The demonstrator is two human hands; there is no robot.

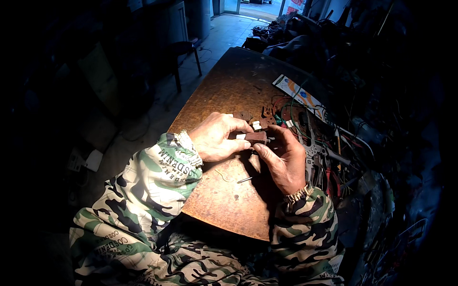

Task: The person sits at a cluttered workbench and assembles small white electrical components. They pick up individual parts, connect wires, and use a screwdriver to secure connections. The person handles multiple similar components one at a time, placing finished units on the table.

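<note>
Between both hands, just above the wooden tabletop, is a small brown block with a white part at its left end. My left hand pinches that left end between thumb and fingers. From the other side, my right hand grips the block's right end, thumb nearest me. More brown pieces lie right behind the hands, one of them with white parts. Nearer to me on the table are a short pointed metal piece and a thin bent wire.
A heap of tools and wires covers the table's right side. Behind it lies a long white box with orange patterning. A dark stool stands on the floor at the far left. Dark clutter fills the far right.
</note>
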